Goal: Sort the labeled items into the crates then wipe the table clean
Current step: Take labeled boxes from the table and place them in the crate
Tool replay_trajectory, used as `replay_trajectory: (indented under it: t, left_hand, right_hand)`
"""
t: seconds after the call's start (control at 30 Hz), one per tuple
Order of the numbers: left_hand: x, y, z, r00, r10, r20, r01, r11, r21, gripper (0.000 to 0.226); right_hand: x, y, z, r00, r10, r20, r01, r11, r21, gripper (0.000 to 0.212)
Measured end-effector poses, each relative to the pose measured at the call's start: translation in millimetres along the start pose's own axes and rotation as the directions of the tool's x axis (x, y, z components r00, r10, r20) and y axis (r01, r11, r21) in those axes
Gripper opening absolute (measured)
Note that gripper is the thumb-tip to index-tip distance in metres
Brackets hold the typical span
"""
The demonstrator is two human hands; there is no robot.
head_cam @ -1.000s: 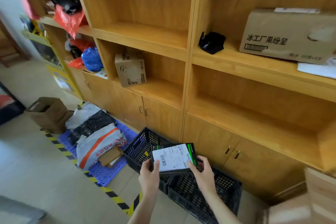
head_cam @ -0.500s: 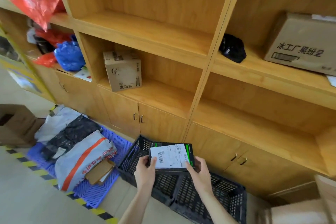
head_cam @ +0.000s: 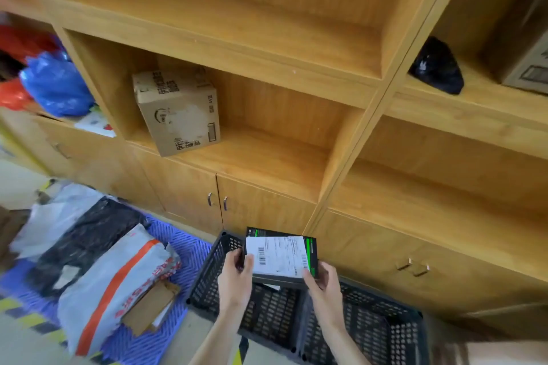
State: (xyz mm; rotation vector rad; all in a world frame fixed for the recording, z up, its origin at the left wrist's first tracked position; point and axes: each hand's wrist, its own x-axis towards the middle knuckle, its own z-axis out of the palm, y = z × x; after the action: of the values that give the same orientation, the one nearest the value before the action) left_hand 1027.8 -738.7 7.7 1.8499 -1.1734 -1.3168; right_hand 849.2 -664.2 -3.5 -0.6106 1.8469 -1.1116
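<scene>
A person holds a flat black box [head_cam: 281,258] with both hands. A big white label [head_cam: 274,252] covers most of the top. The label has black bar codes and small print that is too blurry to read. Green stripes show on the black part along the right edge and near the top left corner.

The left hand [head_cam: 234,278] grips the left side of the box, with the thumb lying on the label. The right hand [head_cam: 324,284] grips the near right corner, with the thumb on top and the fingers curled under it.

The box is up in the air, just above two black crates [head_cam: 382,332] with lots of holes. The crates stand side by side on the floor, in front of a wooden shelf [head_cam: 267,163]. A brown cardboard box [head_cam: 178,111] sits on that shelf. To the left, a grey bag with an orange stripe [head_cam: 118,284] lies on a blue mat [head_cam: 189,243].
</scene>
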Motion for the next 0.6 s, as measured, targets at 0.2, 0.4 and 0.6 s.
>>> replay_trajectory:
  t: [0.2,0.4,0.6]
  left_hand:
    - [91,-47,47,0.997,-0.027,0.067,0.026,0.999,0.022,0.05]
    - [167,-157,99,0.991,-0.132,0.036,0.13,0.99,0.05,0.038]
    - [269,-277,173,0.993,-0.101,0.056,0.096,0.991,0.09,0.035]
  right_hand:
    - [87,58,35,0.994,0.098,-0.049,-0.093,0.991,0.096,0.046]
    - [176,183,81,0.992,0.116,-0.038,-0.115,0.992,0.043,0.056]
    - [269,304,119,0.986,0.135,-0.094,-0.131,0.99,0.043,0.049]
